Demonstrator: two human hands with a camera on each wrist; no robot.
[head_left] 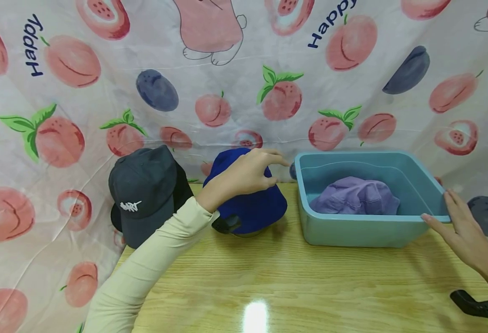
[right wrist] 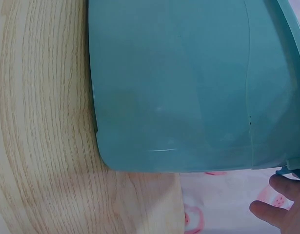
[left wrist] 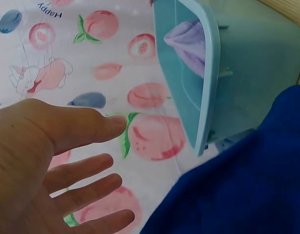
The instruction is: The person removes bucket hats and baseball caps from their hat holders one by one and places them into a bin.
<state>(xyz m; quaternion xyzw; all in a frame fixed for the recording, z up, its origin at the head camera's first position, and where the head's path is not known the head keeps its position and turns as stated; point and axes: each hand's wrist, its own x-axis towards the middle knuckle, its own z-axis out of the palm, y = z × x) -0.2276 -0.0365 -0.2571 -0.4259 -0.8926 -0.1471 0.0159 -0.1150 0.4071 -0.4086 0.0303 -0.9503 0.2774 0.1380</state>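
In the head view my left hand (head_left: 244, 173) is over a blue bucket hat (head_left: 250, 210), with a gap between thumb and fingers. The left wrist view shows this hand's fingers (left wrist: 86, 190) spread and holding nothing; the blue hat (left wrist: 242, 180) lies beside them. My right hand (head_left: 462, 231) rests at the right front corner of a blue-green plastic bin (head_left: 352, 231), its fingers fairly straight against the rim. Inside the bin sits a crumpled purple cloth hat (head_left: 358, 196). Only some fingertips (right wrist: 281, 187) of my right hand show in the right wrist view.
A black cap (head_left: 144, 189) with white lettering stands at the table's left edge, with another dark hat partly hidden behind it. The wooden table (head_left: 293, 282) meets a peach-printed cloth (head_left: 235, 125) at the back. A black strap (head_left: 477, 305) is at my right wrist.
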